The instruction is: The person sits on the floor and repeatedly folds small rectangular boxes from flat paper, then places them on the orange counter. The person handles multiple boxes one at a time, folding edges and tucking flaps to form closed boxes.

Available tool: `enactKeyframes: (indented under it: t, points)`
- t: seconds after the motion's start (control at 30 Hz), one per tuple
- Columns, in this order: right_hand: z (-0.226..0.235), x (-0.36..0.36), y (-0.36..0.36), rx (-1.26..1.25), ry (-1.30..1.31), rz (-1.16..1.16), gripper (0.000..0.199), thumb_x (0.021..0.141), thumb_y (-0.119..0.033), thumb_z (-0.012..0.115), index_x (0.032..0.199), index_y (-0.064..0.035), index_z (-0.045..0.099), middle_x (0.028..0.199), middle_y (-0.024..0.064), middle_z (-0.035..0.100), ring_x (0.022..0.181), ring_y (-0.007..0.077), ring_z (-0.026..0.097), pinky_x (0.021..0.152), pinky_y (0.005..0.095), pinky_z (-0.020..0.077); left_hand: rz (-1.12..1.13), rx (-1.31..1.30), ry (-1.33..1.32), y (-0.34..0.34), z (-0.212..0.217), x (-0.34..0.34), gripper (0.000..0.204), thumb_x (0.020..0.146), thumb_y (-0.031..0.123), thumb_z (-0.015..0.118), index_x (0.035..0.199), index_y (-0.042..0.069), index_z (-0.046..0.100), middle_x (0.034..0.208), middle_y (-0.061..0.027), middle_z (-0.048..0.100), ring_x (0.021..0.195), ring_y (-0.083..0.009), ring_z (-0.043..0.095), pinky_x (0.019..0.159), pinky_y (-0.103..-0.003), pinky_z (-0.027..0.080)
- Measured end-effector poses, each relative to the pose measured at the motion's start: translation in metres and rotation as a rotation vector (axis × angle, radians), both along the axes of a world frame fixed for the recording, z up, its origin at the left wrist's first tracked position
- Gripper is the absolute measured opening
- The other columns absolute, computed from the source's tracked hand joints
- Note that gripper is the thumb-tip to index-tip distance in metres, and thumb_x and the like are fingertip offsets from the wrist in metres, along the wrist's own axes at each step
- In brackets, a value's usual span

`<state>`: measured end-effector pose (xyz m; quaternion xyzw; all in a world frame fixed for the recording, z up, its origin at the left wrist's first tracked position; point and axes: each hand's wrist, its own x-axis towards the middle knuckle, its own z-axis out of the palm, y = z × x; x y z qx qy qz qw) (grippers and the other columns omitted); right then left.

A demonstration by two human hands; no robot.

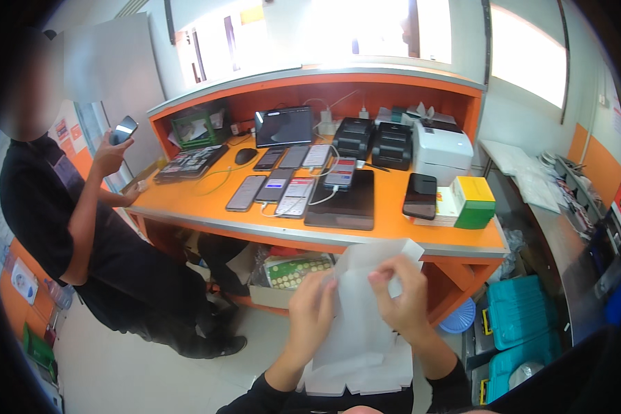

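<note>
Both my hands hold a thin white paper bag (pixel 362 324) up in front of me, low in the view. My left hand (pixel 310 314) grips its left edge, fingers curled over the paper. My right hand (pixel 401 297) pinches the upper right part near the bag's top edge. More white paper sheets hang below the bag, against my dark sleeves. The bag's contents cannot be seen.
An orange counter (pixel 393 231) ahead carries several phones (pixel 276 188), a black tablet (pixel 343 201), printers (pixel 392 143), a small monitor (pixel 284 125) and a green-and-yellow box (pixel 475 201). A person in black (pixel 83 234) stands at left holding a phone (pixel 123 130). Teal cases (pixel 521 314) sit at lower right.
</note>
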<state>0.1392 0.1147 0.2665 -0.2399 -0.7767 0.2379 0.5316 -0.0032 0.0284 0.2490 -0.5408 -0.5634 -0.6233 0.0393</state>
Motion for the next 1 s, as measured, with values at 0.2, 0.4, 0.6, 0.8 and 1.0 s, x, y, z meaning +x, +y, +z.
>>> enactKeyframes:
  t: [0.2, 0.4, 0.6, 0.8, 1.0]
  points:
    - [-0.003, 0.010, -0.018, -0.686, 0.154, 0.369, 0.028, 0.096, -0.021, 0.060, 0.078, 0.0006, 0.056, 0.071, -0.0016, 0.056, 0.067, 0.0009, 0.049, 0.059, 0.0178, 0.0389, -0.104, -0.183, 0.134, -0.029, -0.007, 0.032, 0.039, 0.082, -0.003, 0.067, 0.120, 0.006, 0.065, 0.092, -0.0113, 0.064, 0.080, -0.0210, 0.065, 0.068, -0.029, 0.052]
    - [-0.009, 0.022, -0.028, -0.660, 0.206, 0.344, 0.007, 0.086, 0.001, 0.067, 0.085, 0.0014, 0.060, 0.078, 0.0039, 0.062, 0.064, 0.0054, 0.059, 0.056, 0.0187, 0.0480, -0.182, -0.181, -0.545, -0.042, -0.022, 0.027, 0.013, 0.080, -0.006, 0.070, 0.092, -0.004, 0.065, 0.078, -0.0025, 0.060, 0.073, -0.0079, 0.060, 0.065, -0.021, 0.047]
    - [-0.014, 0.021, -0.052, -0.390, 0.245, 0.350, 0.015, 0.076, 0.011, 0.072, 0.083, 0.0033, 0.062, 0.087, 0.0123, 0.064, 0.068, 0.0122, 0.064, 0.060, 0.0212, 0.0527, -0.274, 0.051, -0.676, -0.044, -0.035, 0.027, 0.005, 0.084, -0.005, 0.068, 0.087, -0.005, 0.065, 0.086, -0.0048, 0.062, 0.077, -0.0071, 0.058, 0.063, -0.019, 0.044]
    - [-0.049, 0.009, -0.069, -0.299, 0.287, 0.203, 0.013, 0.076, 0.007, 0.074, 0.085, 0.0043, 0.065, 0.092, 0.0120, 0.067, 0.076, 0.0149, 0.067, 0.063, 0.0240, 0.0554, -0.232, -0.101, -0.517, -0.051, -0.033, 0.029, 0.015, 0.081, -0.006, 0.068, 0.095, -0.003, 0.072, 0.095, -0.0116, 0.068, 0.087, -0.0171, 0.064, 0.076, -0.025, 0.049]
    - [-0.084, 0.006, -0.061, -0.426, 0.471, 0.325, 0.015, 0.076, 0.008, 0.074, 0.087, 0.0035, 0.065, 0.095, 0.0122, 0.067, 0.080, 0.0153, 0.066, 0.072, 0.0270, 0.0543, -0.258, -0.104, -0.312, -0.047, -0.041, 0.023, 0.020, 0.076, -0.005, 0.072, 0.095, -0.001, 0.073, 0.096, -0.0143, 0.069, 0.091, -0.0241, 0.067, 0.081, -0.030, 0.051]
